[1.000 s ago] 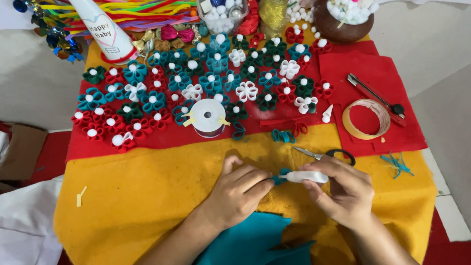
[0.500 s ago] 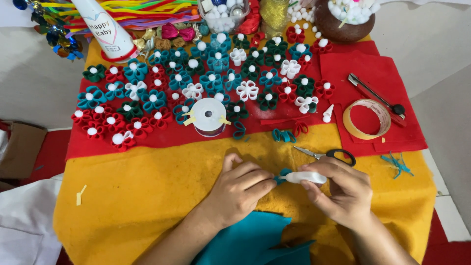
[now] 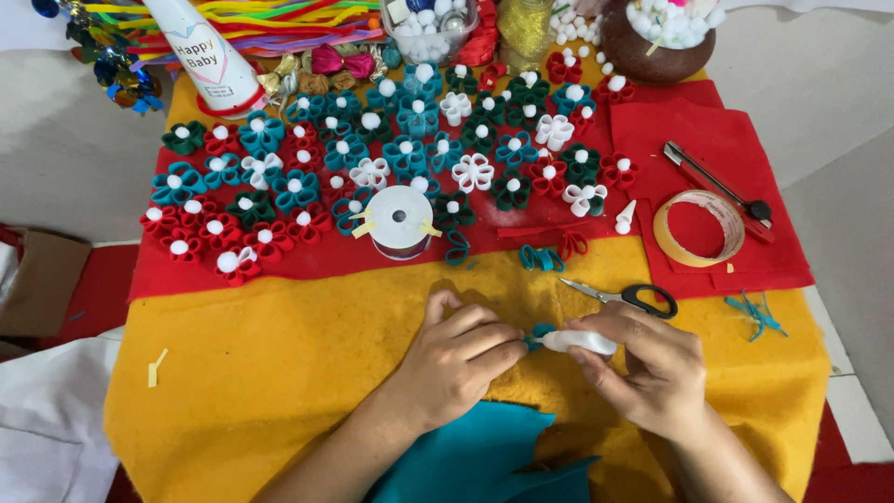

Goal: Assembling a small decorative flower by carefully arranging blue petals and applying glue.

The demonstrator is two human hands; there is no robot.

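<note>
Two bare hands meet over the yellow felt cloth (image 3: 279, 373) near the front edge of the table. The left hand (image 3: 456, 359) is curled, its fingertips pinched on a small teal felt loop (image 3: 539, 332). The right hand (image 3: 652, 368) grips a small white glue tube (image 3: 577, 341) between thumb and fingers, its tip touching the teal loop. Both things sit just above the yellow cloth, between the two hands.

Just behind the right hand lie black-handled scissors (image 3: 624, 295), blades pointing left. A sheet of teal felt (image 3: 475, 461) lies at the front edge, between the forearms. Further back, on a red felt sheet (image 3: 307, 261), stands a spool of clear thread (image 3: 399, 221), with loose teal felt loops (image 3: 540, 258) just to its right at the seam between red and yellow. Behind the spool, many rolled felt flowers (image 3: 391, 149) in red, teal, green and white, most with white pompom centres, cover the middle of the table. Toward the right edge, on a second red felt piece (image 3: 708, 140), lie a roll of tan tape (image 3: 698, 227) and a red utility knife (image 3: 717, 186). At the back left corner stands a white paper cone hat (image 3: 200, 56); at the back right sits a brown bowl of white pompoms (image 3: 652, 47).
</note>
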